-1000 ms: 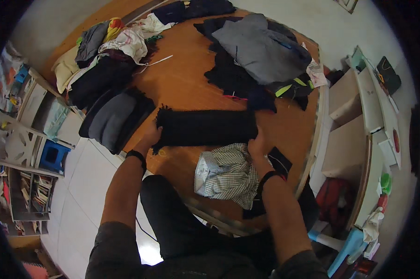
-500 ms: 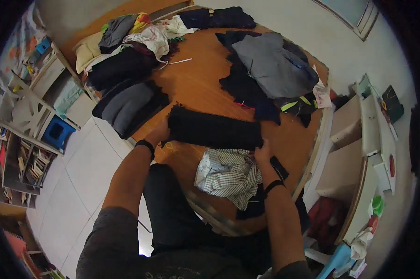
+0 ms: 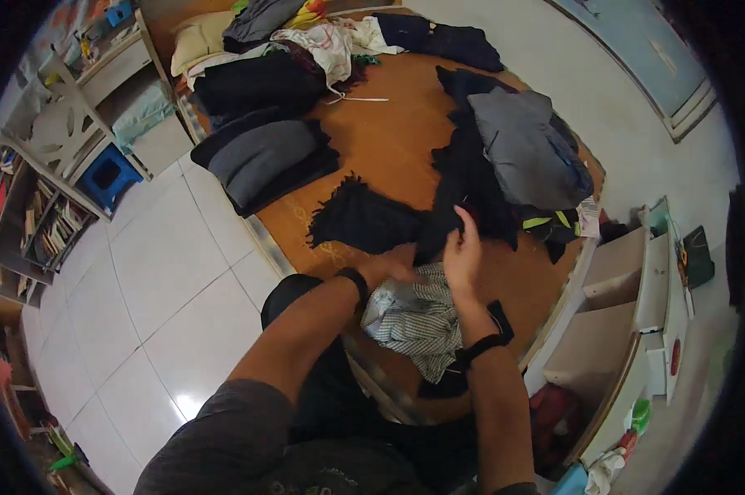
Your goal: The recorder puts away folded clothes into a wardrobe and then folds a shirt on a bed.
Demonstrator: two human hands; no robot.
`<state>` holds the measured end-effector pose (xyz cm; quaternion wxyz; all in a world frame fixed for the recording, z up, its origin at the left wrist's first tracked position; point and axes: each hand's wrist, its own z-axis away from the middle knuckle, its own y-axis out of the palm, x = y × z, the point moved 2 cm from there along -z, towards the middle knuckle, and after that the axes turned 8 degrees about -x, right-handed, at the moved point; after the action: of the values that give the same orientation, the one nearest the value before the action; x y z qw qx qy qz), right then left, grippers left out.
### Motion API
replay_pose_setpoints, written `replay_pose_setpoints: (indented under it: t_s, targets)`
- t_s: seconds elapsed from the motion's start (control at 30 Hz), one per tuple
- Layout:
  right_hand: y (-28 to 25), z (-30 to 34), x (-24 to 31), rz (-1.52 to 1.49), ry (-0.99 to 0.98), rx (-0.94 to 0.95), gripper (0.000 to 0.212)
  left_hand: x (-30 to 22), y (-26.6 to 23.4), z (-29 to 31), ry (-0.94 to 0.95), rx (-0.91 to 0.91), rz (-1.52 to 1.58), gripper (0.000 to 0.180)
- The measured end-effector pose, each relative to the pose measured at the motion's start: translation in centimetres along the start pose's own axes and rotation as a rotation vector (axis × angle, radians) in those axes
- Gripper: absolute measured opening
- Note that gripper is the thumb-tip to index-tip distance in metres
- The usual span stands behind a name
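Note:
A black fringed cloth, like a scarf (image 3: 368, 219), lies on the orange-brown surface in front of me, its fringe toward the left. Its right part merges with other dark cloth. At its near edge is my left hand (image 3: 386, 268), slightly blurred, fingers stretched to the right, apparently holding nothing. My right hand (image 3: 462, 252) is raised at the cloth's right end, fingers apart and pointing up. A crumpled checked shirt (image 3: 418, 322) lies just below both hands, partly covered by the left one.
Folded dark garments (image 3: 265, 161) are stacked at the left edge. A grey garment (image 3: 525, 144) tops a dark heap at the right. Mixed clothes (image 3: 319, 45) and a pillow (image 3: 199, 45) lie at the back. Right of the bed stand open drawers (image 3: 612, 268); a blue stool (image 3: 108, 177) is left.
The folded black cloth held between both hands has been let go and now lies spread, fringe leftward. My left hand has moved right, toward my right hand. The view has shifted.

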<state>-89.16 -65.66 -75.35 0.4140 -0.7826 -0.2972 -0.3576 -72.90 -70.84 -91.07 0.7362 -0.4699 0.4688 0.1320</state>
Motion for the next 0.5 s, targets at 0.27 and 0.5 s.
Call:
replay_pose_setpoints:
  t_s: [0.27,0.5]
  targets:
    - [11.4,3.6,3.5,-0.008,-0.199,0.498,0.049,5.1,-16.9,6.3,-0.359,0.268,0.411,0.095]
    - [8.4,7.8,-4.9,0.182,-0.304,0.583,0.044,6.0,-17.0,6.0,-0.534,-0.028,0.773,0.087]
